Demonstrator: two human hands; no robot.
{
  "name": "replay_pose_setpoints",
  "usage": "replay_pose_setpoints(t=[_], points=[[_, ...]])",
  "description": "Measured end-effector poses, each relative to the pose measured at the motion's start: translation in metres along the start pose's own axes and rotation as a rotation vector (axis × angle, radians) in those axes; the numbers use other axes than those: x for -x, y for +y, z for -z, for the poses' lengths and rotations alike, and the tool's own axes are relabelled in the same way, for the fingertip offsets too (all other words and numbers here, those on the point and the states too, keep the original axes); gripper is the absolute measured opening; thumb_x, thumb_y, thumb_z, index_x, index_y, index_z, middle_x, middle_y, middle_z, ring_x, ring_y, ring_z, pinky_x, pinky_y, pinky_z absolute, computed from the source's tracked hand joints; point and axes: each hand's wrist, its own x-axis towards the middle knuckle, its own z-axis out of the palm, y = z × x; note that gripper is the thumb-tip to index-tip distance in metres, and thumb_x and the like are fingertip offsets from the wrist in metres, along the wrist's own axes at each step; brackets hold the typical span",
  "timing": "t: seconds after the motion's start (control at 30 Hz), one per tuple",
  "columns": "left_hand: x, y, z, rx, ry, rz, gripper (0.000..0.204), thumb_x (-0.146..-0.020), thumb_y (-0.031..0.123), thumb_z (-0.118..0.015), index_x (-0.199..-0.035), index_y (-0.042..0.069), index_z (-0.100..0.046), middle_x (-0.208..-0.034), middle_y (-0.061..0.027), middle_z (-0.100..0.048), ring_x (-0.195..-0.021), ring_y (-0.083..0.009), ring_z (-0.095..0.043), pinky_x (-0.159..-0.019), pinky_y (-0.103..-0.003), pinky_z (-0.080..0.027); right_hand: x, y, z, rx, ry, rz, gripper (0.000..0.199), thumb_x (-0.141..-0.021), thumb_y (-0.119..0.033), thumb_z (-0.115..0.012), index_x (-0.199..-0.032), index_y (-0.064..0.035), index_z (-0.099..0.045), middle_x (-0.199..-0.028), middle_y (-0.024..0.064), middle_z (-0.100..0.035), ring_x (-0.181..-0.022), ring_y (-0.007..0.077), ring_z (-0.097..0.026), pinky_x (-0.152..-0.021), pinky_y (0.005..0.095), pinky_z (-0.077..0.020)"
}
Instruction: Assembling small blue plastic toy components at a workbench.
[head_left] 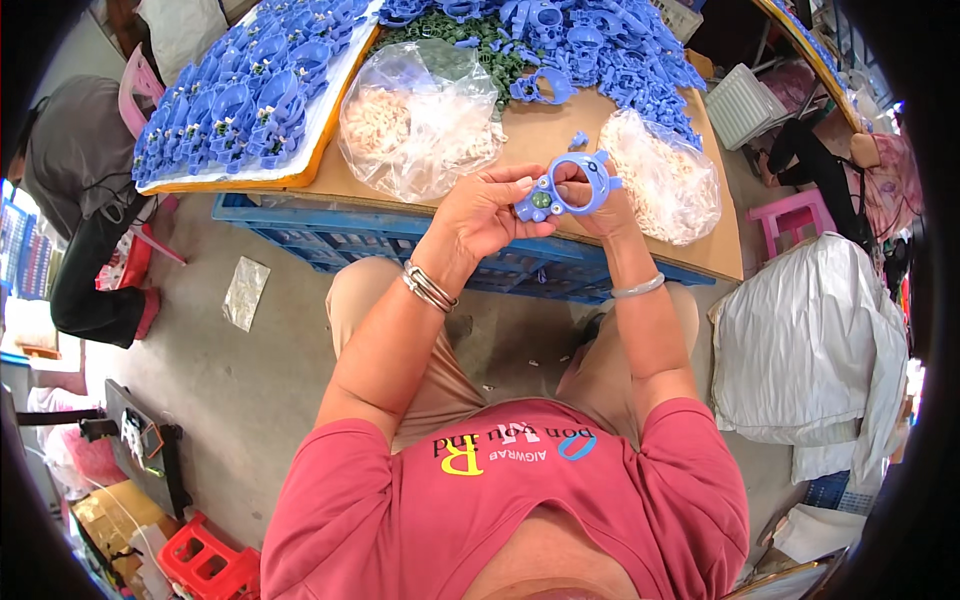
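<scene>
Both hands are working close above the lap: the left hand [480,215] is pinching the round end of a blue plastic ring-shaped toy piece [562,188], while the right hand [603,205] is gripping its hoop, steadying it for fitting. Beyond, two clear plastic bags of pale small parts [415,120] are lying open within reach on the cardboard-topped table [540,135]; farther back, blue pieces [600,50] are piling up.
</scene>
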Motion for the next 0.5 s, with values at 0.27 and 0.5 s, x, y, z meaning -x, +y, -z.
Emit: replay_pose_setpoints(t=[0.27,0.5], points=[[-0.003,-0.002,0.001,0.019,0.048,0.088,0.029,-0.083,0.007,-0.051,-0.108,-0.009,-0.047,-0.097,-0.0228,-0.056,-0.080,-0.0377,-0.060,-0.068,-0.043,-0.054,0.000,-0.014,0.009,0.485,-0.041,0.070,0.017,-0.065,-0.005,-0.071,-0.075,0.0011,-0.060,-0.078,0.0068,-0.059,-0.069,0.0144,-0.057,-0.061,0.0242,-0.0459],[-0.002,-0.001,0.003,0.062,0.004,0.120,0.027,-0.084,0.008,-0.051,-0.102,-0.011,-0.048,-0.098,-0.0213,-0.056,-0.084,-0.0366,-0.059,-0.072,-0.044,-0.053,-0.003,-0.018,0.006,0.572,-0.129,0.164,0.010,-0.066,-0.003,-0.066,-0.073,0.0007,-0.060,-0.076,0.0054,-0.057,-0.068,0.0125,-0.053,-0.060,0.0246,-0.0428]])
